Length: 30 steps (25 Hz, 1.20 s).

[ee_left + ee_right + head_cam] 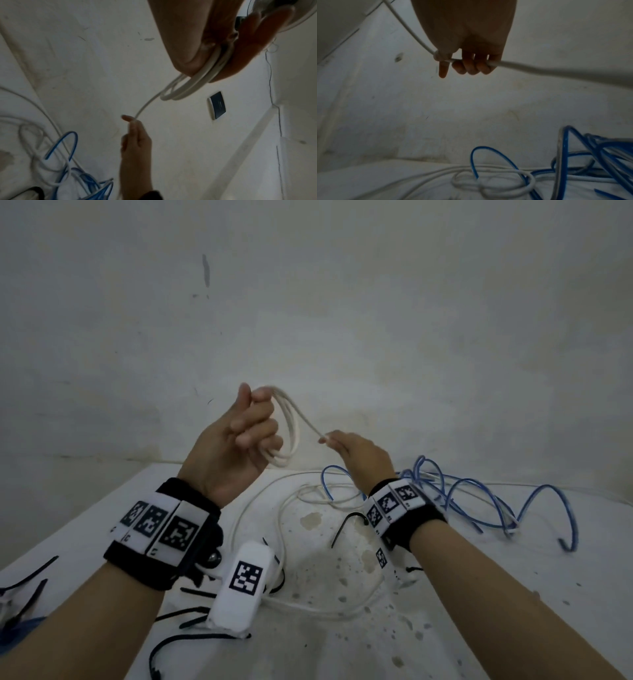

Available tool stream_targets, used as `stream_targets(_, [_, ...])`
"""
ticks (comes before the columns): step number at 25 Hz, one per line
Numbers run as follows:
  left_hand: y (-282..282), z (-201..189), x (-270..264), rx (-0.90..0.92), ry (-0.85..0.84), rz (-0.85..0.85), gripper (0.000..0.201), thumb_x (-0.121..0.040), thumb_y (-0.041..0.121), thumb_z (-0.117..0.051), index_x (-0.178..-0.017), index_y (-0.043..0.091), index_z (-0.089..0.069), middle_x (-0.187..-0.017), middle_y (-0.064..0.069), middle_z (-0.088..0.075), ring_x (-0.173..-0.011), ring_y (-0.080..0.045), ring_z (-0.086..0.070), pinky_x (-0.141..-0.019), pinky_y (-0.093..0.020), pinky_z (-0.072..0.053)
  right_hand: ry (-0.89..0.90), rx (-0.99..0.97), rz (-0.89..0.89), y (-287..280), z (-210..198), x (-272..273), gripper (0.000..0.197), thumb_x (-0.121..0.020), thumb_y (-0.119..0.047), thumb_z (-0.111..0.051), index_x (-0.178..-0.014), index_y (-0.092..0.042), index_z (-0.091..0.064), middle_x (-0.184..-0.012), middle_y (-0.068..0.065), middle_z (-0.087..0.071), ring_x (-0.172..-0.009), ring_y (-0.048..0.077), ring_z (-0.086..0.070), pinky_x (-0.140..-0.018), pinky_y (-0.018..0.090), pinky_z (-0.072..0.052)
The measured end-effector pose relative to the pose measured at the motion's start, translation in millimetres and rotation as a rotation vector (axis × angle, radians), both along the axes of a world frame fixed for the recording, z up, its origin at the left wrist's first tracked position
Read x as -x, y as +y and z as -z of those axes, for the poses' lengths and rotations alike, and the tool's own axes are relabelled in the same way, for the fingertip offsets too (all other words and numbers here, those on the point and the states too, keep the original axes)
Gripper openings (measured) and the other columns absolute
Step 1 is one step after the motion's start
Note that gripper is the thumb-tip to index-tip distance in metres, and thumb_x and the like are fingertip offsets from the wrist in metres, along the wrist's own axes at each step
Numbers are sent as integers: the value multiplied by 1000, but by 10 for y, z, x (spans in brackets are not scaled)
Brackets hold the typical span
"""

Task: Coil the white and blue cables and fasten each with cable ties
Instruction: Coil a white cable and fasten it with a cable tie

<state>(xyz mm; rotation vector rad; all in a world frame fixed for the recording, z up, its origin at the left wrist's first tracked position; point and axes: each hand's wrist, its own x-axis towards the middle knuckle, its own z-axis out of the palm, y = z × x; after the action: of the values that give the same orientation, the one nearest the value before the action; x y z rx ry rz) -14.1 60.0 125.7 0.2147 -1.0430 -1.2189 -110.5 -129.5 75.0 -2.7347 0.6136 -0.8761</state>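
Head view. The left hand (236, 440), raised at centre frame, holds a small coil of the white cable (289, 426); several loops hang from its curled fingers. A single strand runs from the coil rightward and down to the right hand (359, 453), whose grip is closed on it. The uncoiled remainder of the white cable lies in loose curves on the stained white bench (342, 628) at lower centre. The blue cable (496, 501) lies in open, springy loops at right, uncoiled and unfastened. Black cable ties (346, 527) are scattered over the bench, one at centre and more at lower left.

Left wrist view. The coil sits at upper right, its loops clamped between the thumb and fingers (257, 44) of the left hand. The feed strand descends toward centre frame, where the right hand pinches it at the fingertips. Blue and white cable overlap at lower left.

Right wrist view. The fingers (471, 66) of the right hand curl round the white cable at upper centre. At the bottom of the frame a white loop and a blue loop appear interlaced, though whether they are truly threaded through each other cannot be told.

Risk, as judged. Drawing in more white cable may drag the blue cable along or tighten a snag where the two cross. The loops in the left hand are uneven and untied; a slackened grip would let them spring open. No tie is yet in hand.
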Motion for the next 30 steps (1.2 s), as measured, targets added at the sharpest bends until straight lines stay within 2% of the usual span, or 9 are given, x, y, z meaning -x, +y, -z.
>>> stream_targets(6, [-78,-247,-87,54,28,-785,30,-102,23,-26,-78,18,-44,-51,12,-51,-56,0,-55,-69,-16,-50,208,-406,-280,-24,405,-74,31,-100,-15,-34,-130,-12,-43,-63,5,-44,-55,22,-42,-52,28,-32])
stream_targets(10, [-161,-227,-191,4,-320,-1174,27,-101,17,-27,-78,18,-40,-48,12,-49,-49,-2,-49,-59,-14,-47,492,281,-226,189,400,-3,42,-97,-6,-34,-137,-20,-33,-98,15,-58,-77,33,-60,-50,31,-34])
stream_targets(13, [-249,86,-226,-105,-849,-1300,26,-101,15,-29,-78,18,-43,-57,5,-52,-52,-1,-54,-62,-13,-47,327,696,-327,411,195,92,40,-81,-2,-61,-118,-19,-58,-80,10,-58,-50,26,-55,-39,21,-9])
stream_targets(16, [-219,374,-292,-290,-1193,-1217,25,-99,26,-35,-78,20,-47,-61,3,-58,-58,-5,-57,-66,-19,-43,-32,657,-372,411,-86,170,12,-78,-14,-65,-91,-13,-63,-63,5,-53,-39,23,-48,-32,22,-32])
stream_targets(18, [-201,440,-266,-361,-1220,-1114,29,-99,25,-34,-75,15,-47,-56,3,-55,-51,-13,-54,-57,-18,-41,-195,505,-315,419,-319,244,19,-87,-29,-54,-86,-12,-62,-66,3,-57,-48,21,-52,-41,30,-41])
stream_targets(21, [-216,423,-141,-438,-972,-926,42,-100,32,-29,-66,11,-43,-43,7,-35,-35,-7,-29,-36,-15,-23,-205,312,-226,358,-586,334,24,-90,-35,-53,-86,-13,-61,-69,-5,-55,-61,15,-46,-54,29,-35])
stream_targets(25, [-71,378,9,-408,-646,-654,45,-86,48,-33,-58,15,-44,-36,13,-24,-30,-1,-16,-37,-16,-12,-355,-32,-232,-20,-723,365,15,-90,-24,-56,-81,-16,-63,-54,-14,-46,-52,5,-39,-51,21,-29])
stream_targets(27, [-18,313,25,-308,-425,-470,46,-89,48,-37,-56,19,-49,-37,14,-21,-29,-3,-16,-40,-18,-13,-445,-213,-235,-171,-671,349,19,-91,-20,-55,-73,-20,-60,-48,-14,-44,-44,4,-34,-43,13,-25])
stream_targets(30, [-49,100,-67,-35,-66,-13,42,-97,35,-30,-76,7,-53,-47,2,-29,-39,-13,-27,-50,-24,-32,-403,-443,-225,-235,-428,263,25,-94,-18,-48,-71,-20,-56,-52,-6,-35,-39,7,-24,-38,21,-21])
